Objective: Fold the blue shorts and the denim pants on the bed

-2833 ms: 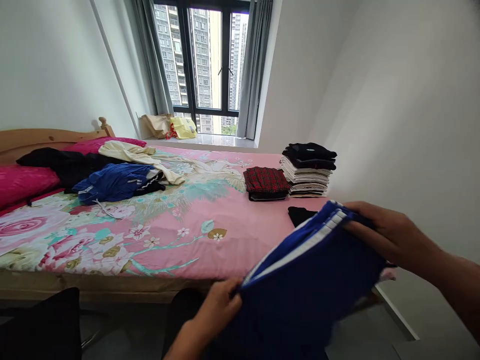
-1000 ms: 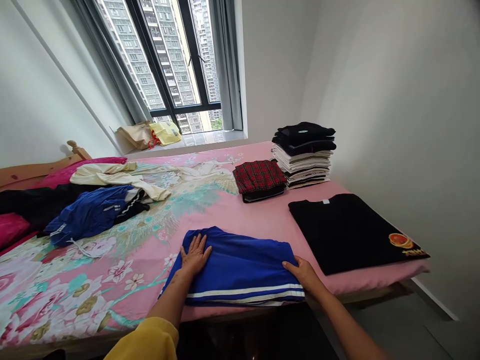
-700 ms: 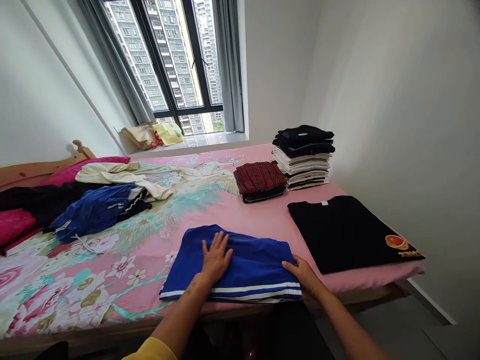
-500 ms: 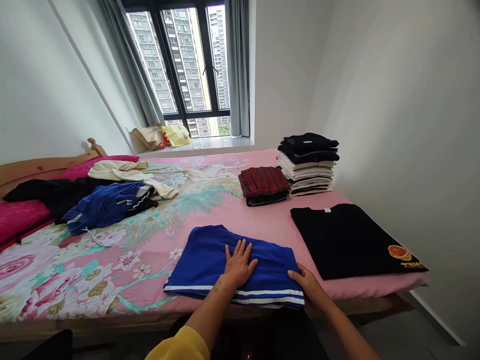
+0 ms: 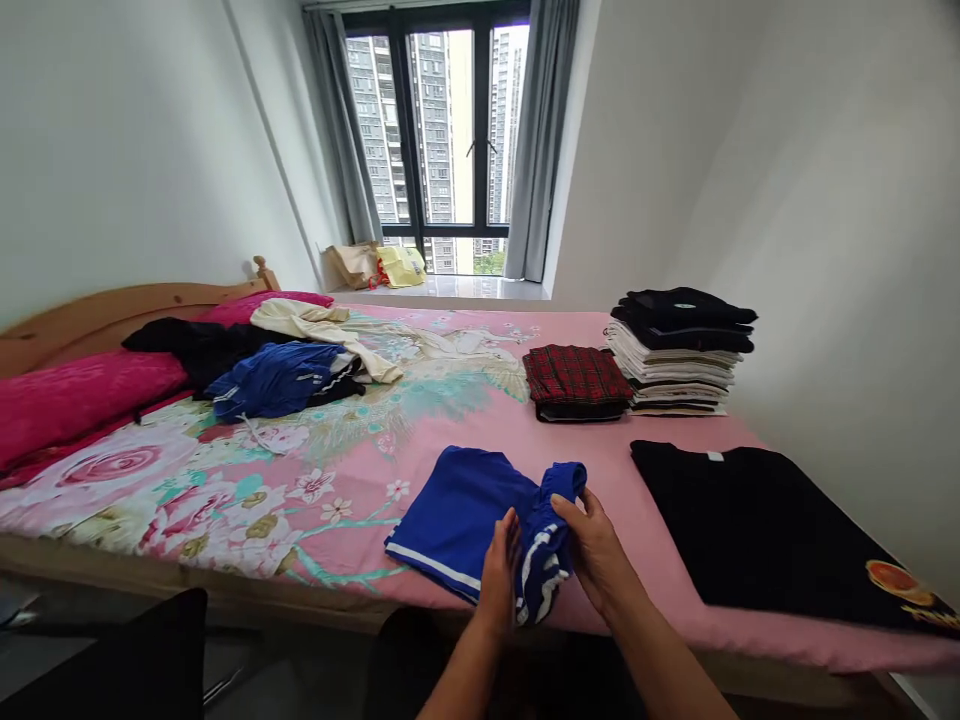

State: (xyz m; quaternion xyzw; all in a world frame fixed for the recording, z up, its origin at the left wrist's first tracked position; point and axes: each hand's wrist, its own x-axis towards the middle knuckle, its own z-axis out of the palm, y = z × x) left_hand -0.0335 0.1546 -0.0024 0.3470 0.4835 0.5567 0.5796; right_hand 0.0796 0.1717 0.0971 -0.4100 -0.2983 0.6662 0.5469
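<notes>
Blue shorts [image 5: 469, 505] with white stripes lie near the bed's front edge, their right part lifted and bunched. My right hand [image 5: 592, 540] grips that raised part, thumb on the near side and fingers behind it. My left hand [image 5: 501, 565] stands on edge against the cloth at the fold, fingers straight and held together, with nothing in its grasp. To the right, a black T-shirt [image 5: 739, 525] with an orange print lies spread flat on the bed.
A tall stack of folded clothes [image 5: 679, 365] stands by the right wall, beside a folded red plaid garment [image 5: 577, 380]. A loose heap with blue clothing [image 5: 281, 380] lies at the left near pink pillows [image 5: 97, 395]. A dark chair-like shape [image 5: 142, 660] is at lower left.
My right hand has lifted the right end of the shorts and brought it leftward. My left hand has gone from lying flat on them to standing on edge. The view has turned left.
</notes>
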